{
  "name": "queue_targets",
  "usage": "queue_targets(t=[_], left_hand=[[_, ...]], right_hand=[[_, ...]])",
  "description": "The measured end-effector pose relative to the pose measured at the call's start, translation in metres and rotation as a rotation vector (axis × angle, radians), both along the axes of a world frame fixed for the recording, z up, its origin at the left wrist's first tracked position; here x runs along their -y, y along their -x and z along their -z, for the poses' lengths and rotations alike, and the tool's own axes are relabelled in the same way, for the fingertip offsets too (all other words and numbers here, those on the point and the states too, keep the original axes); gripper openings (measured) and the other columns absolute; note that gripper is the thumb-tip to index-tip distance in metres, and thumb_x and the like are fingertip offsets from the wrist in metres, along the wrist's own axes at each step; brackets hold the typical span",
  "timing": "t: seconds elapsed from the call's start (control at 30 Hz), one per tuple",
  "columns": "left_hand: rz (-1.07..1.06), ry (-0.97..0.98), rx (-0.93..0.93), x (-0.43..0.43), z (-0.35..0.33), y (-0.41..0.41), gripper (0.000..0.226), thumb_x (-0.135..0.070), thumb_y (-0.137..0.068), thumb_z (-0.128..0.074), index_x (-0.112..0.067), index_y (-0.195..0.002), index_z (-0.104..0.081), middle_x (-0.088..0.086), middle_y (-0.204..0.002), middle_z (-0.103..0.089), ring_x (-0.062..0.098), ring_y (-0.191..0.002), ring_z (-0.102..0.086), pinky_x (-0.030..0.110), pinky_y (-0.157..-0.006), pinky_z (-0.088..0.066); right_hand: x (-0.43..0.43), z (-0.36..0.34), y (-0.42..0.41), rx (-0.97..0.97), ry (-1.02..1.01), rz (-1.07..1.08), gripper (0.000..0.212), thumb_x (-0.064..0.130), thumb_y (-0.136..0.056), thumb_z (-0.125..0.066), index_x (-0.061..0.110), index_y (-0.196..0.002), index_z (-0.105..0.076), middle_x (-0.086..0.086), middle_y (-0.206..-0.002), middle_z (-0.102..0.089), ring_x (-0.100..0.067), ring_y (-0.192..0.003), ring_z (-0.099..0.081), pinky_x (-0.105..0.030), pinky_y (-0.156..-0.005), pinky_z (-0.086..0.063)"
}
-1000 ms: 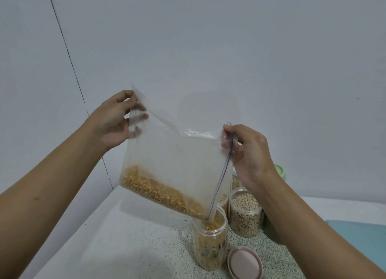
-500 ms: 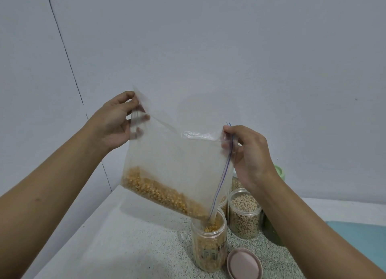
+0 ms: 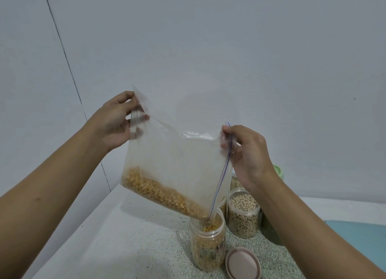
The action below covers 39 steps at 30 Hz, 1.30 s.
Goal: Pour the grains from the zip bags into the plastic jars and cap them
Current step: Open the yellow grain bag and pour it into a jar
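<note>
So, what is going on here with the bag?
A person tilts a zip bag over an open jar. The left hand grips its raised corner, and the right hand pinches the zip end. The grains lie along the bag's low edge, down to the jar's mouth. The jar is mostly full, and a lid lies beside it.

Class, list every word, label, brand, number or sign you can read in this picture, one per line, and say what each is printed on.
No text here can be read.
Label low on the front jar: dark and coloured patches, too blurred to read.
Zip bag: only a coloured zip line along its edge, no print visible.
Pink lid: no writing shows on it.
</note>
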<state>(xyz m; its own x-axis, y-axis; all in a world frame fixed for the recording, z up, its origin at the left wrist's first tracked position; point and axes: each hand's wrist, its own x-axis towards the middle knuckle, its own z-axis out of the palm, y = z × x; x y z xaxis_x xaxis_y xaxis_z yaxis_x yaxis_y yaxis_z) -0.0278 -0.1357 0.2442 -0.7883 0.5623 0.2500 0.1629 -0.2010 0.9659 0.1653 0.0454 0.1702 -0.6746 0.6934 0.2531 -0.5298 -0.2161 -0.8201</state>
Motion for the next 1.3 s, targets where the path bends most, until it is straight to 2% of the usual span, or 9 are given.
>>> queue_targets(t=[0.57,0.97,1.3], left_hand=[[0.002,-0.004,-0.010,0.001,-0.002,-0.002,0.019,-0.023,-0.105,-0.057,-0.026,-0.087,-0.064,-0.005,-0.083,-0.068,0.016,-0.071,-0.070,0.035,-0.066,-0.039],[-0.014,-0.002,-0.048,0.005,-0.009,-0.002,0.019,-0.020,-0.105,-0.057,-0.026,-0.089,-0.066,-0.003,-0.087,-0.066,0.019,-0.073,-0.070,0.036,-0.067,-0.040],[-0.006,0.010,-0.056,0.005,-0.011,-0.003,0.020,-0.020,-0.105,-0.056,-0.027,-0.088,-0.065,-0.005,-0.082,-0.067,0.018,-0.072,-0.069,0.035,-0.066,-0.039]], right_hand=[[0.000,-0.001,-0.002,0.003,-0.017,-0.002,0.014,0.005,-0.091,-0.065,0.006,-0.077,-0.063,-0.001,-0.067,-0.060,-0.013,-0.057,-0.055,-0.025,-0.060,-0.041],[0.002,-0.003,0.002,0.004,-0.036,-0.004,0.015,0.007,-0.091,-0.065,0.007,-0.076,-0.061,0.000,-0.067,-0.060,-0.013,-0.057,-0.054,-0.024,-0.059,-0.040],[0.002,-0.001,0.005,-0.005,-0.050,0.020,0.005,0.005,-0.091,-0.065,0.003,-0.088,-0.063,0.000,-0.066,-0.059,-0.014,-0.058,-0.055,-0.027,-0.063,-0.040]])
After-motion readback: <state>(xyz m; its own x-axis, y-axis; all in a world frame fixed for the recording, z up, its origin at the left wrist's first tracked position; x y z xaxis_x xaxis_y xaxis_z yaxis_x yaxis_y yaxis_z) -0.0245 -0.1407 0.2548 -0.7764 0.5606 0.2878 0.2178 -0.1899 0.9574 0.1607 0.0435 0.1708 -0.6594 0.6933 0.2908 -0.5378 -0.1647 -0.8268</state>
